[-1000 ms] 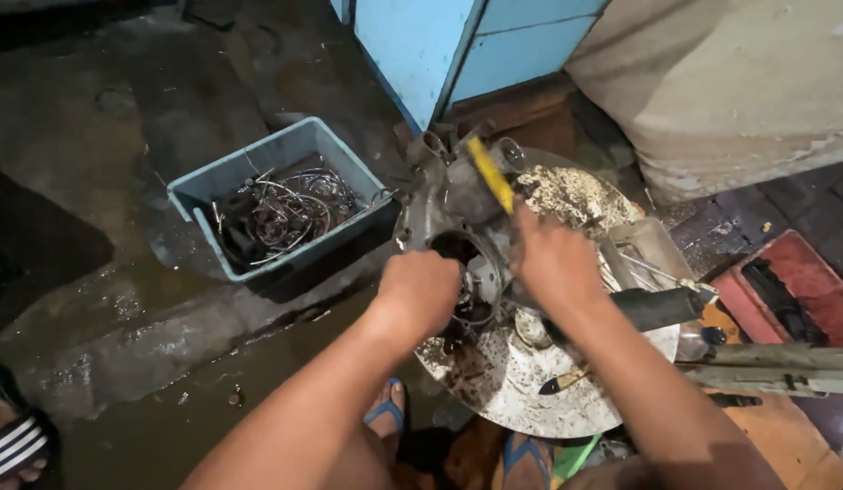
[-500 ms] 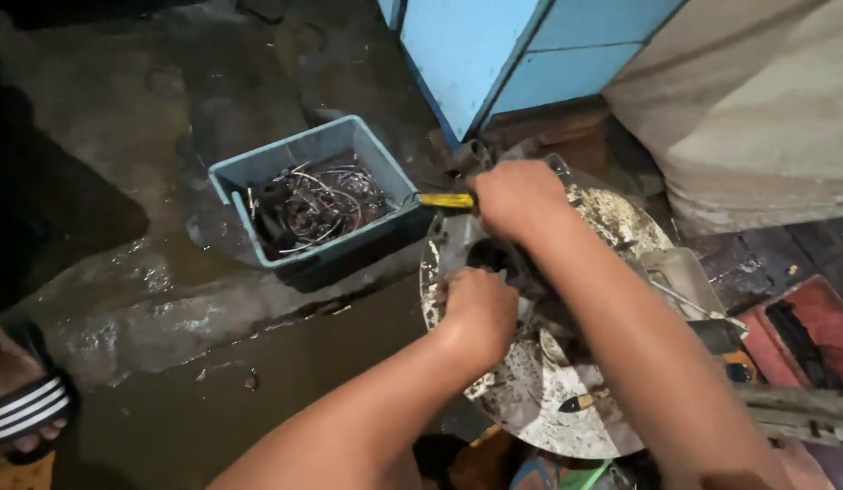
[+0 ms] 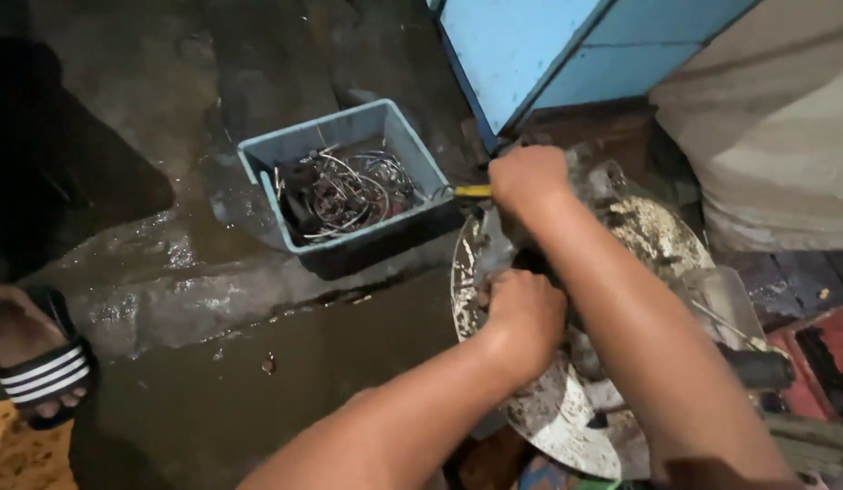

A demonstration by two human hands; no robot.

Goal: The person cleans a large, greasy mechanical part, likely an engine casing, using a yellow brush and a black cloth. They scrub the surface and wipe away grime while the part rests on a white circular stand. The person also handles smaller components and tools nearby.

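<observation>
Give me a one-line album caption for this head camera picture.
Right hand gripping a yellow-handled tool, left hand steadying a grimy metal part over a round tray, beside a blue bin.

Wet, dark concrete floor (image 3: pixel 213 381) under dim light, with a light-blue panelled cabinet (image 3: pixel 548 50) behind

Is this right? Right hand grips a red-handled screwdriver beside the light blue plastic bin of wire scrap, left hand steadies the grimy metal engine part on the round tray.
Not quite. In the head view the screwdriver handle gripped by the right hand is yellow, not red. The rest holds: it sits beside the light blue plastic bin of wire scrap, and the left hand steadies the grimy metal engine part on the round tray.
</observation>
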